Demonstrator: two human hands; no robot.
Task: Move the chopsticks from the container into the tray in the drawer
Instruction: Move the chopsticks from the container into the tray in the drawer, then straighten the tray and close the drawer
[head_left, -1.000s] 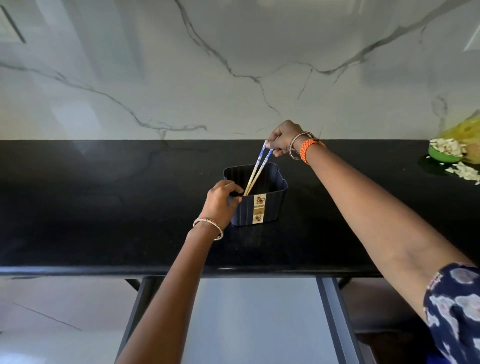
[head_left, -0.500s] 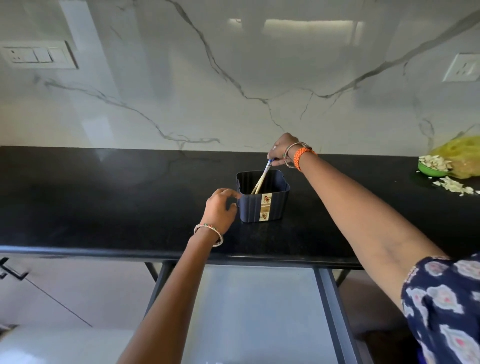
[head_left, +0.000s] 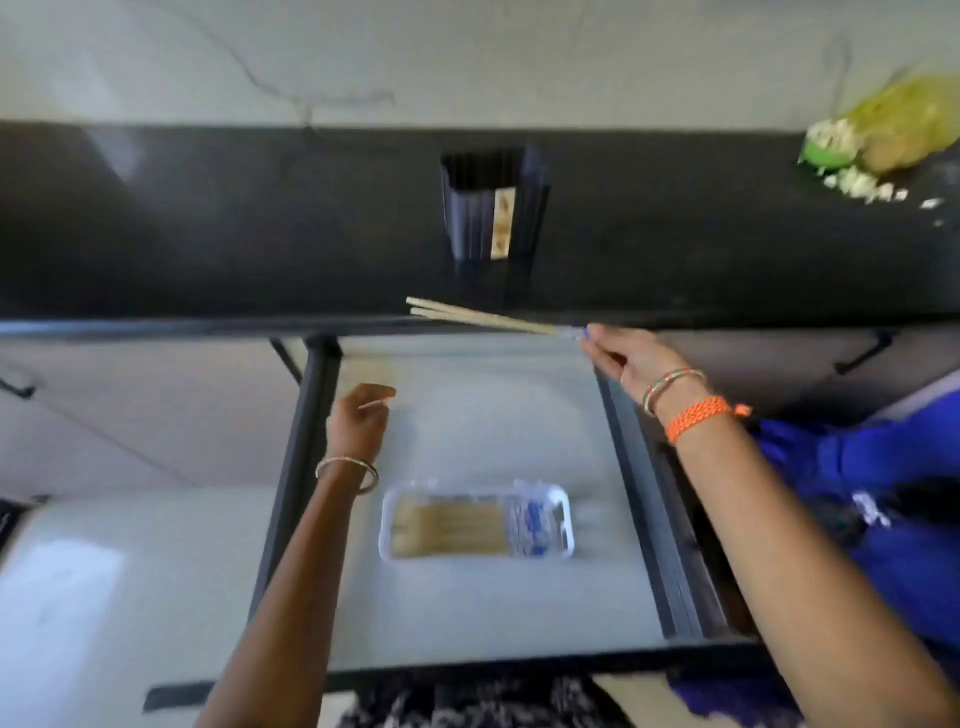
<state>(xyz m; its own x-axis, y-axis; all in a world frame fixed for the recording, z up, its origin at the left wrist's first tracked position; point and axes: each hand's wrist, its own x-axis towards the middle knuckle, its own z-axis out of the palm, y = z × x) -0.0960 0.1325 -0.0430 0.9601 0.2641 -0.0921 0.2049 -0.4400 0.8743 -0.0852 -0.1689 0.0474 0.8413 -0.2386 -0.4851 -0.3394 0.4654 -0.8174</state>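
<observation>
My right hand (head_left: 631, 361) pinches a pair of chopsticks (head_left: 483, 316) by their blue ends; they lie nearly level over the counter's front edge, tips pointing left. The dark ribbed container (head_left: 493, 208) stands on the black counter behind them, and nothing shows above its rim. Below, the open drawer (head_left: 467, 613) holds a clear tray (head_left: 387, 519) with several chopsticks lying in it, blue ends to the right. My left hand (head_left: 358, 421) hovers over the drawer's left part, fingers loosely curled, holding nothing. The frame is motion-blurred.
The black counter (head_left: 208, 234) runs across the frame under a marble wall. A green bowl (head_left: 821, 150) with pale pieces and a yellow bag sit at its far right. The drawer has dark side rails (head_left: 654, 493). Blue cloth lies at the right.
My right hand lifted the chopsticks out of the container and brought them down to the counter's edge. My left hand let go of the container and dropped over the drawer. My view tilted down.
</observation>
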